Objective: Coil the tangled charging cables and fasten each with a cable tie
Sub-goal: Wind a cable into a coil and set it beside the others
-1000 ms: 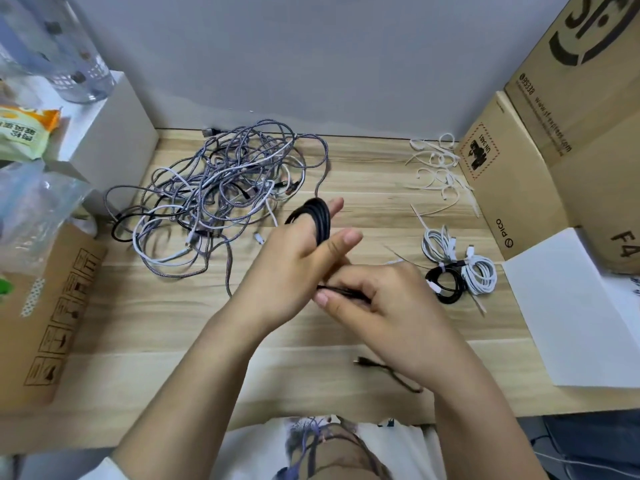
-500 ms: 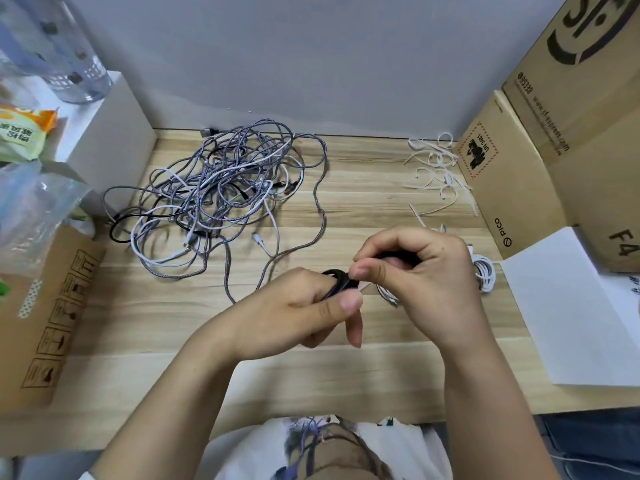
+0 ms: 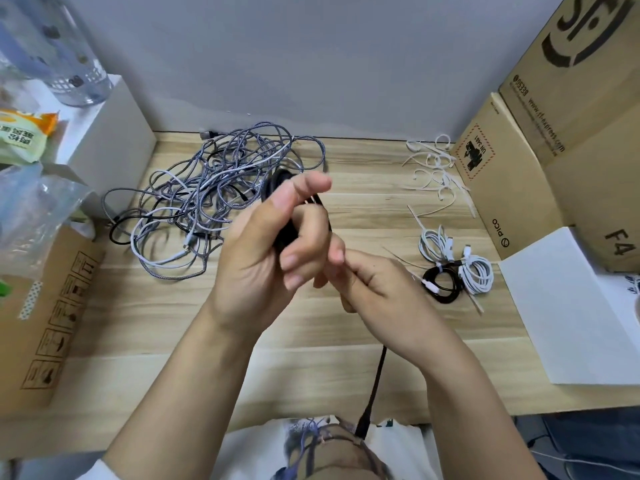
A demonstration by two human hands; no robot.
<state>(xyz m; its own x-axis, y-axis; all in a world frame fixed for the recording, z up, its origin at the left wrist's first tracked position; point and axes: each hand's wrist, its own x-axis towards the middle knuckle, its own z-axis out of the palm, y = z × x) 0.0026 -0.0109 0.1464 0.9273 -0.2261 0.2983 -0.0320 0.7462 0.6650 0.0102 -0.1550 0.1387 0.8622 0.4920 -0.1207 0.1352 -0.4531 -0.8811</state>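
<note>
The left hand [image 3: 270, 237] grips the black cable [image 3: 282, 216] coil above the worktop [image 3: 346, 327] while the right hand [image 3: 374, 282] pinches its free tail, so the winding seems unfinished; next the hanging end must be wound on.

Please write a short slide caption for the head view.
Left hand holds a black cable coil; right hand feeds its tail.

Even soft light; edges bowed; fingertips motion-blurred
</note>
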